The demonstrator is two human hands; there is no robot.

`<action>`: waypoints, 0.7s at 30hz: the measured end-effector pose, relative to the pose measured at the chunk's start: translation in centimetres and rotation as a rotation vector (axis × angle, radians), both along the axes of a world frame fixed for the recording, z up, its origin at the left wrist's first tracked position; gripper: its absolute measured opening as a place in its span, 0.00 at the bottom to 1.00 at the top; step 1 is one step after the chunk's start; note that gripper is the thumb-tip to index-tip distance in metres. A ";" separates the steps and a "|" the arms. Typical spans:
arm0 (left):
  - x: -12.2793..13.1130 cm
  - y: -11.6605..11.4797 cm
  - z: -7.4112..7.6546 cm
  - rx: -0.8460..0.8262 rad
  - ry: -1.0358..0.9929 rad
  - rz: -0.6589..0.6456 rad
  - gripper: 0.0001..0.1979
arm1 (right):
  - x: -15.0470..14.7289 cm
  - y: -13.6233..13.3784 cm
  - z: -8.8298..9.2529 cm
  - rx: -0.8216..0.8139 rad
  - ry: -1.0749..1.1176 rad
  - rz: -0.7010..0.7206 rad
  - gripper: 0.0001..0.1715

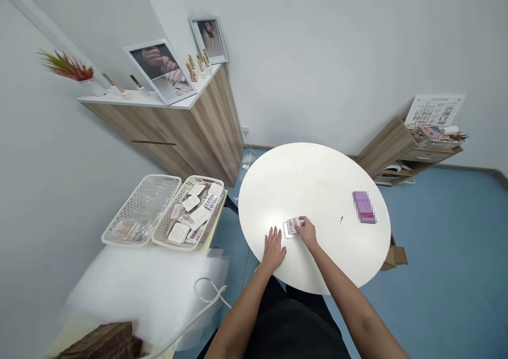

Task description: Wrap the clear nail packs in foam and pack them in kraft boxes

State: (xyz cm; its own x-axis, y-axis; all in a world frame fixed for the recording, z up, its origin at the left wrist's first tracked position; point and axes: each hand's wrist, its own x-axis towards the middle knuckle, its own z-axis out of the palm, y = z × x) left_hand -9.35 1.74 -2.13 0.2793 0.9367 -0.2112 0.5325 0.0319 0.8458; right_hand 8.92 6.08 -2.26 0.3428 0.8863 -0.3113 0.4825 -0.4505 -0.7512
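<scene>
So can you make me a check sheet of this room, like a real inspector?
surface: round white table, with a few small specks.
job's things: small clear packet, pink inside.
clutter: blurry pink box on the table; white baskets of cards at left.
hands: right hand pinching the packet; left hand flat on the table, open.
cables: white cable at lower left; another under the wall socket.
surroundings: wooden cabinet, framed photo, blue floor.

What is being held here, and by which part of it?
The right hand holds a clear pack by its right end, fingers resting on top. The left hand lies open on the table, holding nothing.
</scene>
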 end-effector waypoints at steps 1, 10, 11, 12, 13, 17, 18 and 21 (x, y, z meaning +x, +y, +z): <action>0.5 0.0 -0.1 0.001 0.016 -0.018 0.33 | -0.2 -0.4 -0.2 0.008 -0.002 0.002 0.21; 2.0 -0.3 -0.8 0.022 0.125 -0.087 0.35 | -1.6 -1.4 -0.1 -0.084 -0.322 0.209 0.16; 2.0 -0.3 -0.8 0.029 0.140 -0.093 0.36 | -1.6 -1.3 -0.1 -0.067 -0.372 0.228 0.14; 2.1 -0.2 -0.8 0.036 0.165 -0.102 0.36 | -1.5 -1.1 0.0 -0.042 -0.410 0.236 0.13; 2.1 -0.2 -0.8 0.043 0.205 -0.114 0.36 | -1.3 -1.0 0.0 -0.016 -0.434 0.230 0.12; 2.5 0.0 -0.5 0.076 0.483 -0.219 0.39 | 1.2 -1.0 -0.2 0.026 -0.410 0.092 0.13; 2.5 0.0 -0.5 0.089 0.537 -0.249 0.38 | 2.2 -1.2 -0.4 0.012 -0.395 0.040 0.13; 2.8 -0.1 -0.8 0.121 0.609 -0.306 0.37 | 4.8 -1.9 -0.9 -0.092 -0.318 -0.076 0.17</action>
State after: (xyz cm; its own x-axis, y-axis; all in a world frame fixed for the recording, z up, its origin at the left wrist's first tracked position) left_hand -6.60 1.66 -2.89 0.3992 0.8618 -0.3129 0.8839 -0.2710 0.3811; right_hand 13.76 4.13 -3.12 0.4997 0.8274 -0.2561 0.6483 -0.5534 -0.5229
